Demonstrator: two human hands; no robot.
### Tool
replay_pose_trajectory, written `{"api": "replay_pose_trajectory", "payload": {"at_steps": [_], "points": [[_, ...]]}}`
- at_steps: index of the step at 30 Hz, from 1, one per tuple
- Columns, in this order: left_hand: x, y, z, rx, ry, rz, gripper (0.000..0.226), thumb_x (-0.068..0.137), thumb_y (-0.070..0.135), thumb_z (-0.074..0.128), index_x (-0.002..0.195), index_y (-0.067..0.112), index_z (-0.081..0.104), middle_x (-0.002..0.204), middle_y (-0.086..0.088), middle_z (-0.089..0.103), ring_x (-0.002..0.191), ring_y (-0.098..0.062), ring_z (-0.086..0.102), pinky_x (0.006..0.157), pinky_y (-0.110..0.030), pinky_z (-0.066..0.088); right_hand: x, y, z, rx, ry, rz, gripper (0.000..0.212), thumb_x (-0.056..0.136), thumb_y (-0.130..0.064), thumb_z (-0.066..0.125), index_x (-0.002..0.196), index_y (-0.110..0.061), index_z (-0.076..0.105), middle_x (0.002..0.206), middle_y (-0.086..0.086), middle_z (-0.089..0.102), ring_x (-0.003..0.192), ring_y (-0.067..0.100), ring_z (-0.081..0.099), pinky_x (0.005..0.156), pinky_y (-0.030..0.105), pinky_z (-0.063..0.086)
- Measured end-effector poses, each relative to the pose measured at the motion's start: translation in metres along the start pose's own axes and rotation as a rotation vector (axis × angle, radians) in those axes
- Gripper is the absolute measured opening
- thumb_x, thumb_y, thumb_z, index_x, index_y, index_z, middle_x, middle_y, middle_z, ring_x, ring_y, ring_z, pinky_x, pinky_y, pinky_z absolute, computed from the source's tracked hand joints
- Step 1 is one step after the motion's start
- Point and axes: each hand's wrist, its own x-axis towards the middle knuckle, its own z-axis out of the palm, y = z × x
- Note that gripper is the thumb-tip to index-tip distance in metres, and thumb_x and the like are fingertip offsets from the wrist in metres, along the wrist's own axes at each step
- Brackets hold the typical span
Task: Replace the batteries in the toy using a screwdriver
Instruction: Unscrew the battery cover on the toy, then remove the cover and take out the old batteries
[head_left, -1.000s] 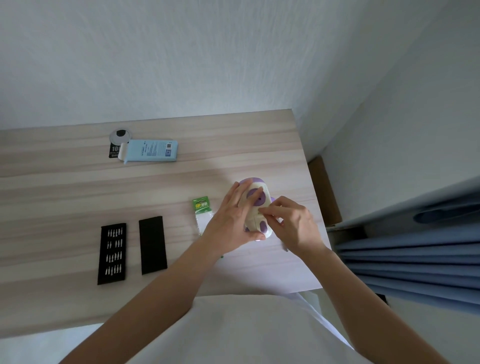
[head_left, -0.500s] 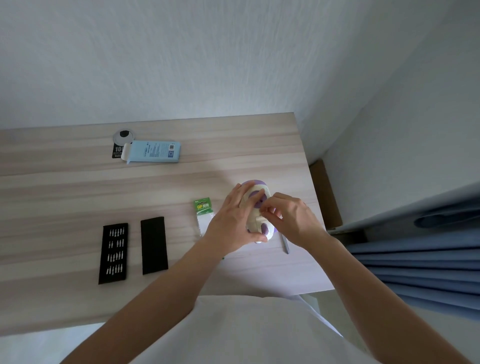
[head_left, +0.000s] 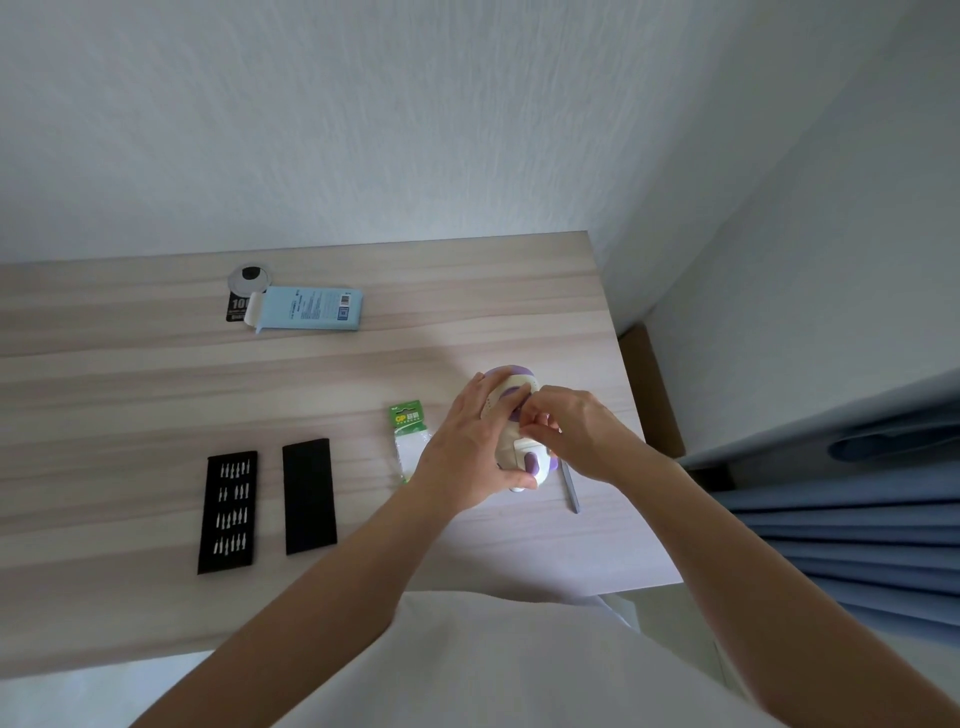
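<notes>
A cream and purple toy (head_left: 519, 447) is held over the right part of the wooden desk (head_left: 156, 395). My left hand (head_left: 467, 452) grips it from the left side, fingers curled round its body. My right hand (head_left: 576, 431) sits on the toy's right side with its fingertips pinched at the middle of the toy's underside; what they pinch is hidden. A thin grey screwdriver (head_left: 570, 488) lies on the desk just right of the toy. A green battery pack (head_left: 408, 431) lies to the left of my left hand.
A black tray of screwdriver bits (head_left: 227, 512) and its black lid (head_left: 308, 496) lie at the left. A light blue box (head_left: 309, 309) and a round cable port (head_left: 249, 278) are at the back. The desk's right edge is close to the toy.
The view has shifted slightly. My right hand's fingertips have moved further onto the middle of the toy's underside; my left hand keeps its grip.
</notes>
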Motion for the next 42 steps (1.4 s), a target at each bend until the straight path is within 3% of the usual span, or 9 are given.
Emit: {"api": "replay_pose_trajectory", "payload": {"at_steps": [5,14,20,26,30,32,35,38,42], "points": [[-0.001,0.002,-0.003,-0.007,0.028,0.036,0.089,0.062,0.048,0.077,0.142,0.028,0.045,0.156,0.010,0.026,0.144,-0.021,0.032,0.105,-0.041,0.045,0.002,-0.002,-0.001,-0.038,-0.033,-0.005,0.006,0.095,-0.021,0.062,0.089,-0.022,0.064,0.089,-0.008,0.058,0.081,0.016,0.056,0.077,0.034,0.052],[-0.004,0.001,0.000,0.010,0.062,0.034,0.086,0.066,0.051,0.072,0.143,0.024,0.046,0.157,0.004,0.028,0.146,-0.024,0.032,0.106,-0.043,0.045,-0.007,0.001,0.005,0.028,0.010,-0.022,0.005,0.095,-0.024,0.061,0.091,-0.021,0.061,0.091,-0.009,0.061,0.082,0.014,0.057,0.078,0.040,0.053],[-0.005,0.001,0.002,0.028,0.037,0.020,0.095,0.062,0.062,0.069,0.145,0.025,0.042,0.160,0.002,0.025,0.151,-0.023,0.021,0.112,-0.043,0.041,-0.025,0.005,0.016,0.158,0.054,0.059,0.019,0.090,-0.026,0.068,0.087,-0.036,0.052,0.088,-0.017,0.060,0.081,0.007,0.060,0.073,0.032,0.054],[-0.007,0.001,-0.004,0.048,0.015,0.027,0.100,0.060,0.064,0.070,0.146,0.024,0.038,0.161,0.003,0.020,0.151,-0.023,0.021,0.105,-0.044,0.047,-0.039,0.009,0.030,0.317,0.202,0.088,0.017,0.082,-0.016,0.079,0.095,-0.021,0.070,0.095,-0.010,0.060,0.085,0.003,0.062,0.071,0.022,0.057],[-0.007,0.003,-0.007,0.071,-0.033,0.027,0.108,0.060,0.057,0.084,0.150,0.020,0.036,0.163,0.000,0.019,0.151,-0.026,0.019,0.113,-0.043,0.039,-0.043,0.016,0.033,0.385,0.185,0.110,0.012,0.084,-0.019,0.078,0.092,-0.019,0.069,0.097,-0.004,0.061,0.085,0.002,0.063,0.070,0.017,0.052],[-0.007,0.003,-0.010,0.095,-0.045,0.035,0.110,0.061,0.055,0.086,0.151,0.017,0.036,0.163,-0.003,0.020,0.151,-0.027,0.019,0.117,-0.038,0.029,-0.044,0.019,0.030,0.474,0.161,0.142,0.009,0.087,-0.019,0.075,0.092,-0.019,0.067,0.091,-0.004,0.068,0.083,0.008,0.066,0.073,0.027,0.056],[-0.008,0.003,-0.013,0.118,-0.031,0.068,0.110,0.063,0.051,0.088,0.152,0.014,0.035,0.163,-0.008,0.023,0.150,-0.025,0.017,0.120,-0.035,0.020,-0.045,0.026,0.016,0.782,0.205,0.215,0.007,0.091,-0.013,0.070,0.095,-0.008,0.066,0.085,0.011,0.073,0.085,0.026,0.070,0.076,0.039,0.062],[-0.009,0.006,-0.013,0.107,-0.014,0.064,0.109,0.064,0.047,0.088,0.152,0.012,0.035,0.162,-0.011,0.025,0.148,-0.019,0.014,0.120,-0.037,0.020,-0.042,0.046,0.004,0.982,0.305,0.349,0.011,0.096,-0.012,0.063,0.103,-0.004,0.062,0.098,0.020,0.069,0.094,0.029,0.072,0.080,0.038,0.062],[-0.010,0.015,-0.009,-0.017,-0.015,-0.127,0.101,0.077,0.044,0.081,0.156,0.018,0.024,0.165,0.001,0.017,0.149,-0.017,0.016,0.121,-0.034,0.021,-0.019,0.082,-0.003,0.983,0.319,0.515,0.011,0.098,-0.010,0.059,0.108,-0.005,0.060,0.102,0.018,0.066,0.098,0.032,0.069,0.078,0.034,0.061]]}}
